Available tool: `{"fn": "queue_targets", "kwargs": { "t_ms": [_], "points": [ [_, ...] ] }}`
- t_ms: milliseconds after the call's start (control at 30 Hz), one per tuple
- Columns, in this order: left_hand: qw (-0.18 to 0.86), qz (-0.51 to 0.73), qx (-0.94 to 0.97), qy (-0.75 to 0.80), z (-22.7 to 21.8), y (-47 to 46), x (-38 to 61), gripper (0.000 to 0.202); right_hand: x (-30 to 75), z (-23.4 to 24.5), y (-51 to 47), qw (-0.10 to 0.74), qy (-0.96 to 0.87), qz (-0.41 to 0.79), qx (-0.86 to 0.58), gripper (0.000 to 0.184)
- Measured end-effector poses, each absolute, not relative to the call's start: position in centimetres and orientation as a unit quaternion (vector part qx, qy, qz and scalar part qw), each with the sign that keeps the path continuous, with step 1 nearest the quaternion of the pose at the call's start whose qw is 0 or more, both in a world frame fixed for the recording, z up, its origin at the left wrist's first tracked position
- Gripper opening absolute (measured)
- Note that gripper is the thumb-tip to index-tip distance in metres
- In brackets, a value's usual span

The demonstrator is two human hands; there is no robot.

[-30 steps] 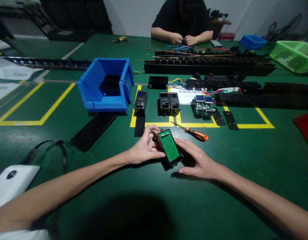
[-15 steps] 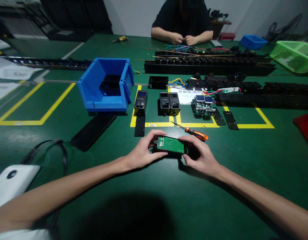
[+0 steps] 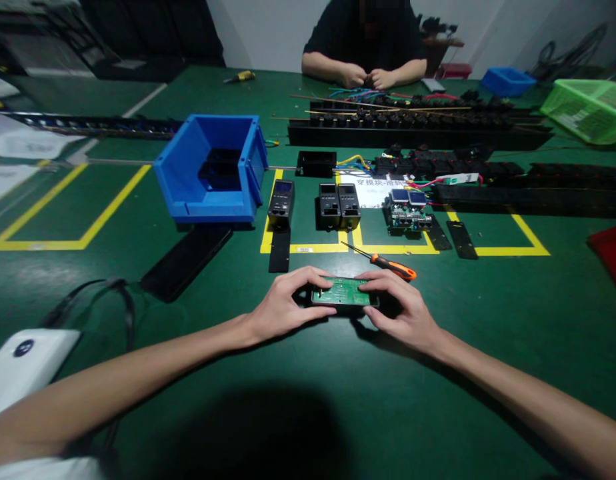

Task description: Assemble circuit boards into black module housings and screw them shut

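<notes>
Green circuit board (image 3: 344, 291), flat and rectangular, seated in a black plastic housing on the green mat just near of the orange-handled screwdriver (image 3: 388, 265); pinched at its ends by left hand (image 3: 283, 307) and right hand (image 3: 401, 310), fingers curled narrow. Uneven pressure likely to tilt or jam board, bend pins

Both forearms reach forward from the lower corners and converge toward the middle, bare to the elbow. The left hand (image 3: 283, 303) lies palm down, fingers curled inward, thumb stretched to the right. The right hand (image 3: 403, 310) mirrors it, knuckles up, fingers bent toward the left. The two hands sit close together, fingertips nearly facing, wrists low over the surface.
</notes>
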State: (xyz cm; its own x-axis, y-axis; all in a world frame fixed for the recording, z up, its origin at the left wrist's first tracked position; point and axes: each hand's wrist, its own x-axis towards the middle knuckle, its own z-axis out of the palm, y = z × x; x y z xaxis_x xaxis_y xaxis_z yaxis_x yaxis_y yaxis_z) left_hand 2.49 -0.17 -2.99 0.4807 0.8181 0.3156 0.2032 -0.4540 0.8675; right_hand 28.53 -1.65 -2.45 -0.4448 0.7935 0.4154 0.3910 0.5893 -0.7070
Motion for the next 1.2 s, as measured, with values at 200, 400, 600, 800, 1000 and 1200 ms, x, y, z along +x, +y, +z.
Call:
{"fn": "queue_targets", "kwargs": {
  "t_ms": [200, 400, 600, 800, 1000, 1200],
  "points": [
    [0.395, 0.378, 0.767, 0.337, -2.86, -0.14, 2.44, 0.033, 28.43, -2.22, -1.65, 0.378, -0.810, 0.263, -0.364, 0.026],
    [0.409, 0.373, 0.765, 0.331, -2.65, -0.08, 2.61, 0.030, 28.34, -2.20, -1.73, 0.387, -0.816, 0.236, -0.358, 0.029],
    [0.442, 0.359, 0.744, 0.350, -2.89, -0.14, 2.72, 0.044, 28.20, -2.13, -1.67, 0.394, -0.815, 0.221, -0.364, 0.026],
    [0.460, 0.365, 0.726, 0.359, -3.30, -0.14, 2.78, 0.046, 28.19, -2.11, -1.58, 0.388, -0.814, 0.220, -0.373, 0.024],
    [0.452, 0.374, 0.727, 0.358, -3.20, -0.04, 2.88, 0.046, 28.01, -2.25, -1.56, 0.378, -0.815, 0.235, -0.371, 0.026],
    [0.454, 0.368, 0.734, 0.346, -3.28, 0.02, 2.94, 0.048, 28.09, -2.30, -1.61, 0.367, -0.824, 0.229, -0.365, 0.028]
  ]
}}
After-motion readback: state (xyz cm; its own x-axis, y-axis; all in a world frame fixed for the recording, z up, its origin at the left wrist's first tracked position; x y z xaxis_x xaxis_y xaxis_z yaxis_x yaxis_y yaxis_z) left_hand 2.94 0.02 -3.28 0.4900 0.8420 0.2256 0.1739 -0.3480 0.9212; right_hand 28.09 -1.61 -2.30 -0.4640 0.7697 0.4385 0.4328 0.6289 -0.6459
